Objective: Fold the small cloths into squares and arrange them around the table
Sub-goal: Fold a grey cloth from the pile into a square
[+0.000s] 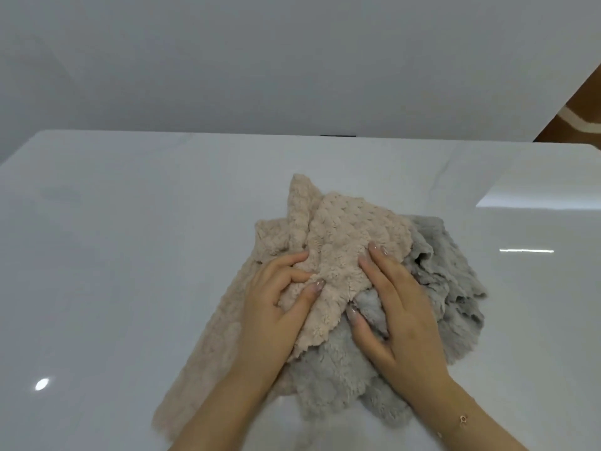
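Observation:
A loose heap of fluffy small cloths lies in the middle of the white table. Beige cloths lie on top and to the left, and grey cloths lie under them to the right and front. My left hand pinches a fold of the top beige cloth between thumb and curled fingers. My right hand lies on the pile with fingers spread, fingertips on the beige cloth's edge and thumb on the grey cloth. None of the cloths is folded.
The glossy table runs back to a plain grey-white wall. A small dark object shows at the table's far edge. Brown furniture stands past the far right corner.

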`<state>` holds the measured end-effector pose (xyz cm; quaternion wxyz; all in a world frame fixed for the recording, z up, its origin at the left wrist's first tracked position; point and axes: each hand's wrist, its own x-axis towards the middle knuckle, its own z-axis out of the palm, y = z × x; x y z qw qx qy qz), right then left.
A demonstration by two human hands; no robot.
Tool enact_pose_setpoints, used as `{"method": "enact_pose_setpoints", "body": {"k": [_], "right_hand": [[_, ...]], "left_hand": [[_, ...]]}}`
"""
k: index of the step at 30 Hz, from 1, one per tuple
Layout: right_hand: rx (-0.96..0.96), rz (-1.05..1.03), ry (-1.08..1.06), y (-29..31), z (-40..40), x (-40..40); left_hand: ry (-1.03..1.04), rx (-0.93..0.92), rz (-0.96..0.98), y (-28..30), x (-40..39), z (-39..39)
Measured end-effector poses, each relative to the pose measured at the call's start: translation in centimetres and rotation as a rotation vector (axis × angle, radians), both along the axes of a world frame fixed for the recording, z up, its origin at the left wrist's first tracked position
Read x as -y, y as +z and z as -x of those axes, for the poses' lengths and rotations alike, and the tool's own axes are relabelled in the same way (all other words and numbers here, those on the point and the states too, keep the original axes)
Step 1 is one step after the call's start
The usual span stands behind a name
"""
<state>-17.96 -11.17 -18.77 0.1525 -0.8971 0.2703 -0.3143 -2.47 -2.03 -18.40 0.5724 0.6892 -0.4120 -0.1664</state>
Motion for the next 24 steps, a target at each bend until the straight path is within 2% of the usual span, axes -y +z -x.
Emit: {"method": "enact_pose_setpoints", "body": {"k": [5,8,11,16,19,21,24], "right_hand": [[0.094,-0.009,0.026,-0.4,0.3,-0.3],[0.263,-0.05,0.069,-0.2,0.9,-0.6],[0.443,-0.087,0.085,-0.1,1.6,-0.8],[0.513,-0.11,0.061,0.1,2.4,-0.9],[0.621,-0.176,0.008,0.6,2.8,-1.1],[0.69,-0.279,-0.009,1.4,3.1,-1.5],[0.808,-0.403,0.034,4.2,3.3,-2.3]], "left_hand": [[-0.007,-0.075,0.097,0.2,-0.5,0.2],[0.008,-0.132,0.141,0.5,-1.1,0.3],[0.099,-0.177,0.175,0.4,-1.7,0.2],[0.213,-0.311,0.227,0.4,-2.4,-0.1],[0.248,-0.269,0.235,0.6,-3.4,-0.3],[0.199,-0.243,0.219,0.6,-4.0,-0.7],[0.091,-0.297,0.192,0.8,-4.4,-1.3]]}}
